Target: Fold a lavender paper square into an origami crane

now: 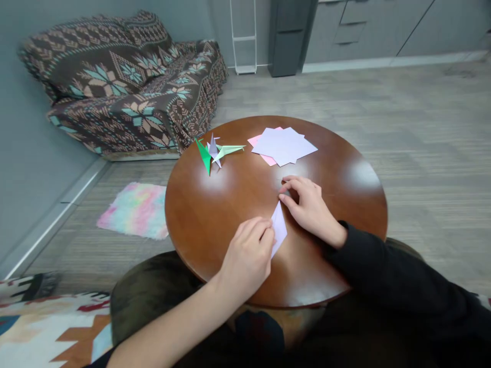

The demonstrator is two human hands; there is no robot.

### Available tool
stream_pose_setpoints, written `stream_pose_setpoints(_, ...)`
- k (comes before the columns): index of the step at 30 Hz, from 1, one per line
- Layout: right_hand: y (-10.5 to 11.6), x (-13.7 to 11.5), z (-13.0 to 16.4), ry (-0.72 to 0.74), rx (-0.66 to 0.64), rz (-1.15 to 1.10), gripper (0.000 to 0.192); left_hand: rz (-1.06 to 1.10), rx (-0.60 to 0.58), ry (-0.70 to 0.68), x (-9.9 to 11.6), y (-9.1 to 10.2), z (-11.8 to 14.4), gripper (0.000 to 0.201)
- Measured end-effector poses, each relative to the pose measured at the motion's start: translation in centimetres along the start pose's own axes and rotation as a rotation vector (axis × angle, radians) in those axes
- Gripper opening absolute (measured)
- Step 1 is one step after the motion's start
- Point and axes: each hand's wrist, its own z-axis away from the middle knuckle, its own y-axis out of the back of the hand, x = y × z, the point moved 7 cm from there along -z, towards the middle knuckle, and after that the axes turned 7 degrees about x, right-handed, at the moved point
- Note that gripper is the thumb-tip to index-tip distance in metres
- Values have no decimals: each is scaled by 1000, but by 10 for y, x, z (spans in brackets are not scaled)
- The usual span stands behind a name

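Two hands work on one small sheet of pale lilac paper (pixel 279 228) that lies flat on the round wooden table (pixel 215 204), close to the near edge and just in front of the person. The left hand (pixel 247 258) is curled, with its fingertips (pixel 264 230) pressing on the lower left edge of the paper, so it seems to hold the sheet still against the smooth, shiny wood, where it could slip easily. The right hand (pixel 309 207), which comes out of a black sleeve (pixel 383 271), is bent over the upper tip of the paper; its fingers are pinched together at the point, probably to press or to sharpen a crease there, though the exact grip under the fingers is hidden. The paper already has a long, narrow, pointed shape between the two hands, so it is folded at least one time. Beyond the right hand, farther from the person, a loose stack of paper sheets (pixel 286 144) waits, lilac on top with pink corners showing under it; it lies well apart from the hands, within reach but not in the way. Beyond the left hand and a little to its left, three folded paper figures (pixel 215 151) lie together, one dark green, one lilac and one light green, touching or overlapping each other; they look finished and put aside at the far rim. Behind the table stands a sofa with a patterned cover (pixel 126 82), and a small pastel rug (pixel 134 209) lies on the floor to the left of the left hand.
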Motion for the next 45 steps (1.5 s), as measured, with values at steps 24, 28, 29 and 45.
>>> stream_pose_setpoints(24,0,-7,15,-27,-30,-9,12,-5,-209,22,-6,-14,0,45)
stream_pose_setpoints(28,-1,-9,16,-24,-29,0,13,-16,-218,-1,-5,-14,0,47)
stream_pose_setpoints(29,-1,-9,16,-24,-28,4,14,-17,-223,-10,-5,-14,0,48)
stream_pose_setpoints(45,-3,-10,17,-1,-5,69,14,-89,-234,-30,-4,-20,4,55)
